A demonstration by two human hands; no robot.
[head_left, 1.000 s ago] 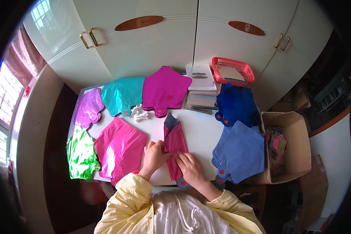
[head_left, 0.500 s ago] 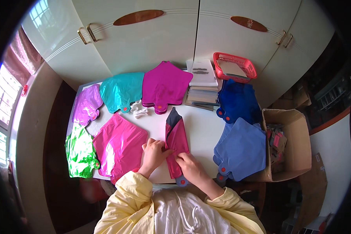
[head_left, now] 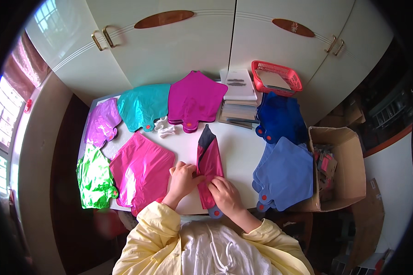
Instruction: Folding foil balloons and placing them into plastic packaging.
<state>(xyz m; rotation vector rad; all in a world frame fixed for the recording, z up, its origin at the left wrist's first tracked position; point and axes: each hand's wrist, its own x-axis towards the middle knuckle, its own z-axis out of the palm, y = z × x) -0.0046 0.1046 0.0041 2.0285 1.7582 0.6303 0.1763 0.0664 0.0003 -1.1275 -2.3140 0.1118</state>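
Note:
A flat pink foil balloon (head_left: pixel 209 162), folded into a narrow strip with a dark grey-blue upper end, lies on the table in front of me. My left hand (head_left: pixel 183 178) is at its left edge, fingers curled and thumb pressing on the foil. From the right, my right hand (head_left: pixel 225 195) holds the lower part of the strip with bent fingers. The fingertips of both hands are partly hidden. Below the strip a small grey-blue tab (head_left: pixel 215 212) with a red dot sticks out past the table edge.
Flat foil balloons lie around: pink (head_left: pixel 142 169), green (head_left: pixel 95 181), lilac (head_left: pixel 102 121), teal (head_left: pixel 143 107), magenta (head_left: pixel 196 98), dark blue (head_left: pixel 282 119) and grey-blue (head_left: pixel 287 174). White ribbon (head_left: pixel 165 129), stacked cards (head_left: pixel 237 110), a red basket (head_left: pixel 296 82) and a cardboard box (head_left: pixel 348 169) are there too.
Both hands stay in nearly the same place on the folded balloon. The right fingers have shifted very slightly; the view has moved a little.

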